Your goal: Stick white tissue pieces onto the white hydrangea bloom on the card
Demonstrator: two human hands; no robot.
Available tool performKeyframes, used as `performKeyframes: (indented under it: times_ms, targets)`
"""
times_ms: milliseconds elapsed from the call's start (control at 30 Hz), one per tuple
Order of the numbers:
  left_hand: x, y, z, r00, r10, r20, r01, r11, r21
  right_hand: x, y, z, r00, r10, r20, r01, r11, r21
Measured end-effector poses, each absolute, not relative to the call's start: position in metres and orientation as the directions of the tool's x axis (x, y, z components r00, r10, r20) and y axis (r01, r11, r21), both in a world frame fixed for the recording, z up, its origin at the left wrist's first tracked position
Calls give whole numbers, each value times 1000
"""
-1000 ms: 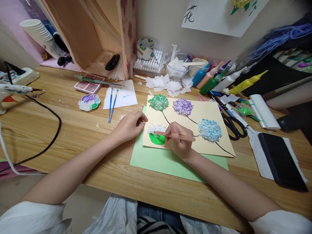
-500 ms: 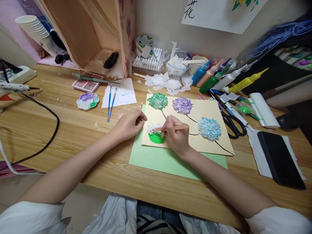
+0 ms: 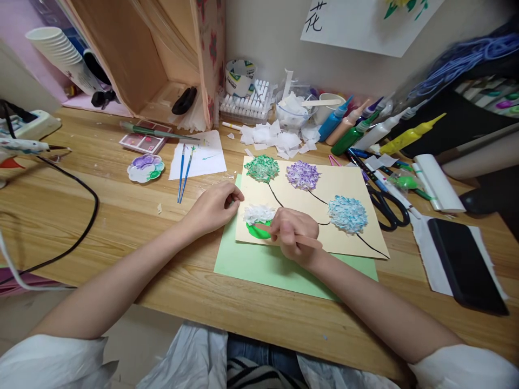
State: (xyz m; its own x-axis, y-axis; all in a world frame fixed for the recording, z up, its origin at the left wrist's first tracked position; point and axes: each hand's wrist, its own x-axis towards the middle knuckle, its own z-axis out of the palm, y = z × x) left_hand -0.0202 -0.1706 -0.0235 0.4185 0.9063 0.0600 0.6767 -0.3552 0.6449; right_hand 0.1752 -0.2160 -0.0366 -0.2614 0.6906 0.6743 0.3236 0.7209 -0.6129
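My right hand is closed around a flat wooden craft stick. Its tip reaches a bright green patch, which looks like paint or glue, on a cream card. White paper bits form a tuft along the patch's upper side. Fingers curled, my left hand rests at the card's left edge with nothing visible in it. Elsewhere on the card are a green paper flower, a purple flower and a blue flower, with black stem lines. Beneath lies a light green sheet.
Paper scraps and squeeze bottles stand behind the card. Scissors and a black phone lie right. Left are blue brushes, a flower-shaped palette and a glue gun.
The stick first touched the white tuft; now it is lower, at the green patch, and my right hand has tilted down. The tuft covers more of the patch. My left hand stayed at the card's edge.
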Motion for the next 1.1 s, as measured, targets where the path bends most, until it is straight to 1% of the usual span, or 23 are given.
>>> performKeyframes:
  times_ms: [100, 200, 300, 400, 467, 567, 667, 800, 900, 1000, 1100]
  targets:
    - [-20, -171, -23, 417, 907, 58, 681, -354, 641, 174, -215, -35, -353, 601, 717, 353, 796, -492]
    - [-20, -171, -23, 422, 905, 61, 683, -362, 635, 175, -214, -34, -416, 560, 716, 399, 820, -410]
    - [-20, -171, -23, 423, 903, 67, 682, -367, 632, 176, -213, -34, -439, 554, 707, 463, 814, -350]
    - [-20, -171, -24, 424, 903, 69, 682, -368, 632, 176, -212, -35, -441, 561, 701, 492, 804, -334]
    - [-20, -171, -24, 424, 903, 65, 681, -366, 634, 176, -212, -35, -426, 578, 696, 505, 790, -347]
    - [-20, -170, -23, 427, 902, 62, 677, -364, 640, 175, -211, -34, -382, 623, 683, 519, 756, -399]
    - [-20, -171, -23, 425, 903, 58, 675, -359, 644, 175, -211, -35, -364, 649, 669, 496, 742, -450]
    - [-20, -171, -23, 425, 904, 58, 676, -359, 643, 175, -210, -34, -372, 638, 674, 470, 756, -456]
    - [-20, -171, -23, 427, 902, 58, 677, -362, 641, 174, -211, -32, -345, 683, 644, 498, 715, -491]
    - [-20, -171, -22, 427, 903, 54, 683, -361, 635, 172, -211, -31, -246, 776, 581, 532, 609, -588]
    - [-19, -171, -21, 425, 904, 49, 684, -355, 637, 169, -211, -33, -121, 867, 484, 476, 478, -738]
